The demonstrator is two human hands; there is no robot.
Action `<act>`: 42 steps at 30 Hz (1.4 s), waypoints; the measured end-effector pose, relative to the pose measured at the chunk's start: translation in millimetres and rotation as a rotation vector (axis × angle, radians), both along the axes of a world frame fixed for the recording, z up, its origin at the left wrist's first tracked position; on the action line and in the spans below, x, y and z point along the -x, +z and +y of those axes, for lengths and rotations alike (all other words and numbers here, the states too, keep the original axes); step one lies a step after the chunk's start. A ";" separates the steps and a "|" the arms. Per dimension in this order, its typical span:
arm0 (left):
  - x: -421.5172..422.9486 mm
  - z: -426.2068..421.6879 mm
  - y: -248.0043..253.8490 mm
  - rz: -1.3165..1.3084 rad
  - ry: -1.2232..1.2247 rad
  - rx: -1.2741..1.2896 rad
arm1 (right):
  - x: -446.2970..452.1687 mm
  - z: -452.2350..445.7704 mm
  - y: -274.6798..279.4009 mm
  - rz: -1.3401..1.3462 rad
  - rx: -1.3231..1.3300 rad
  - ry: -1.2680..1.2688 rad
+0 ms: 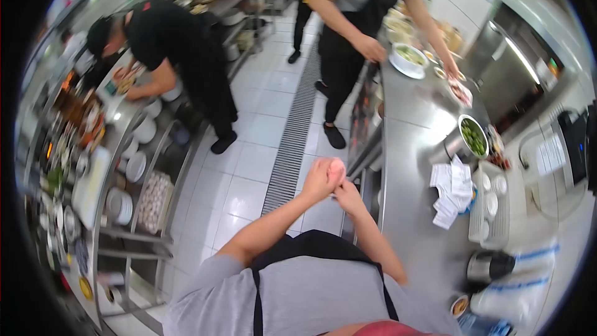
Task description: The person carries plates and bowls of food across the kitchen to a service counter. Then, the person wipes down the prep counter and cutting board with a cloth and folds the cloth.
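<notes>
Beside the long, shiny steel worktop [407, 143], the left hand [320, 180] and right hand [349, 198] touch, partly curled; their exact grip cannot be told.

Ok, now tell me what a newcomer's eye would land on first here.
Probably the wearer's left hand and right hand, together mid-picture, with something pinkish too unclear to name. Next, the long floor grate running through the white tiles. Then the vivid green vegetables in a bowl on the steel counter at right.

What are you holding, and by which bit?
Can't tell: the left hand is curled near the right hand; its pink patch may be skin or something held.
</notes>
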State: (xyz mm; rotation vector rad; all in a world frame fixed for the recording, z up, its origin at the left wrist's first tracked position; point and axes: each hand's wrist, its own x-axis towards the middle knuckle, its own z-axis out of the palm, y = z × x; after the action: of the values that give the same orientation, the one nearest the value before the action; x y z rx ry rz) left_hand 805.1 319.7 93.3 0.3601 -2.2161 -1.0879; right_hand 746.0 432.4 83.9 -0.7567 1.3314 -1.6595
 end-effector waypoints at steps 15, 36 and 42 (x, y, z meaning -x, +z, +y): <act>-182.2 -5.7 3.7 -0.177 -0.492 -0.672 | 29.9 210.2 71.6 1.185 -0.715 -1.144; -618.0 37.7 -6.8 0.139 0.616 -1.175 | -169.1 63.2 -10.7 1.744 -0.303 -0.833; -626.1 41.2 -0.8 0.247 0.685 -1.140 | -265.4 -55.4 -67.9 1.486 0.101 -0.385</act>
State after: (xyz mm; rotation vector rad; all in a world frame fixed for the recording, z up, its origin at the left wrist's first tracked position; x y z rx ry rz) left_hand 1431.3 360.9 92.5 1.2485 -0.9073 -1.7214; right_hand 1011.4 377.0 16.0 -2.1053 2.4680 -1.3270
